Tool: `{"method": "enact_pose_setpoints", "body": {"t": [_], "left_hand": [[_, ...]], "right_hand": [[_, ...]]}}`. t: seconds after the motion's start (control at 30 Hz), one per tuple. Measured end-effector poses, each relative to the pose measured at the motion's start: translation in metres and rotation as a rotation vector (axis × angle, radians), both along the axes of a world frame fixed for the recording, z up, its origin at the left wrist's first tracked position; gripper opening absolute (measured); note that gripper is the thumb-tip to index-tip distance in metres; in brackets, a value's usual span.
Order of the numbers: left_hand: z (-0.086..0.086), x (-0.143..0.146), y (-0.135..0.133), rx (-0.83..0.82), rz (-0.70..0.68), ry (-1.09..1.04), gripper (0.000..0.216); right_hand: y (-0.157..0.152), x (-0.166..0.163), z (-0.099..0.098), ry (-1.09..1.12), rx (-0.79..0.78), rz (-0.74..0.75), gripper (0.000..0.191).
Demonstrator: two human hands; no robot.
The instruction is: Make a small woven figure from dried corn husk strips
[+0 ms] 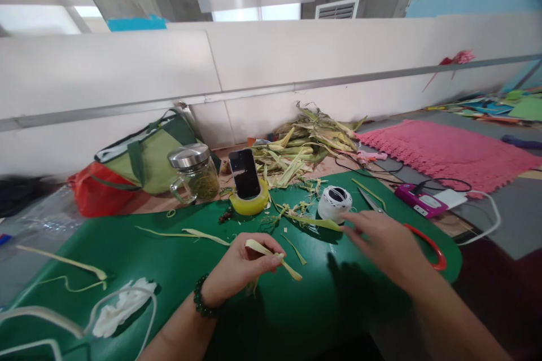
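Note:
Between the thumb and fingers of my left hand point(249, 262) is a pale strip of corn husk point(292, 271), its two ends sticking out. My right hand point(376, 237) is stretched over the table to the right, its fingers apart and somewhat blurred. Its fingertips are at the end of a greener husk piece point(319, 222); whether they touch it I cannot tell. Just behind those fingers stands a spool of white thread point(334, 205). Scissors with a red-orange handle point(438, 254) lie partly hidden behind my right hand. A thin husk sliver point(295, 249) rests between my hands.
A phone point(244, 174) leans on a yellow tape roll point(249, 203). Behind are a glass jar mug point(195, 175), a green bag point(148, 161) and a husk heap point(305, 141). A purple power strip point(419, 200) with cables lies right; crumpled white tissue point(122, 309) and a white cable lie left.

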State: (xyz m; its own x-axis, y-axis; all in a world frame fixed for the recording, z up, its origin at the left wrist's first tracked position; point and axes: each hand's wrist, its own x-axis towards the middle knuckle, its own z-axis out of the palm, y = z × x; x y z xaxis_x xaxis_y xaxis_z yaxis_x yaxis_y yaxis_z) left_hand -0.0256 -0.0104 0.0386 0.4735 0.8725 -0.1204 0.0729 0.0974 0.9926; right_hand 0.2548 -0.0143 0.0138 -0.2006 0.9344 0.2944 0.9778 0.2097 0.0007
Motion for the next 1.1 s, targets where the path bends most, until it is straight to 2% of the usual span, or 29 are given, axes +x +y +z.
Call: {"method": "enact_pose_setpoints", "body": {"t": [0.03, 0.1, 0.17, 0.23, 0.33, 0.5, 0.63, 0.73, 0.8, 1.0, 1.1], "left_hand": [[0.0, 0.0, 0.001, 0.002, 0.005, 0.001, 0.029], [0.001, -0.001, 0.002, 0.006, 0.018, 0.005, 0.03], [0.002, -0.002, 0.003, 0.005, 0.035, 0.005, 0.03], [0.003, -0.002, 0.004, -0.001, 0.053, 0.002, 0.031], [0.004, -0.002, 0.003, -0.008, 0.063, -0.001, 0.031], [0.003, -0.003, 0.002, -0.035, 0.07, -0.001, 0.031], [0.001, -0.002, 0.002, -0.019, 0.058, 0.016, 0.028], [0.0, 0.0, 0.001, 0.024, 0.04, 0.041, 0.026], [-0.001, 0.002, 0.001, 0.034, 0.03, 0.04, 0.026], [-0.01, 0.003, 0.002, -0.08, 0.019, -0.012, 0.033], [-0.013, 0.002, 0.002, -0.042, -0.017, 0.036, 0.032]], "right_hand": [[0.003, -0.015, 0.002, -0.003, -0.038, 0.041, 0.025], [0.009, -0.04, 0.004, -0.044, -0.162, -0.022, 0.021], [0.015, -0.057, 0.004, -0.087, -0.278, -0.083, 0.013], [0.017, -0.067, 0.001, -0.096, -0.314, -0.063, 0.012], [0.011, -0.076, -0.006, -0.035, -0.256, 0.042, 0.017], [-0.007, -0.084, -0.017, 0.077, -0.088, 0.126, 0.011], [-0.028, -0.087, -0.009, 0.361, 0.135, 0.414, 0.02], [-0.039, -0.094, -0.001, 0.584, 0.139, 0.607, 0.021], [-0.041, -0.099, 0.001, 0.672, 0.135, 0.626, 0.017], [-0.03, -0.104, -0.007, 0.817, 0.151, 0.509, 0.012], [-0.028, -0.102, -0.011, 0.885, 0.073, 0.47, 0.014]]}}
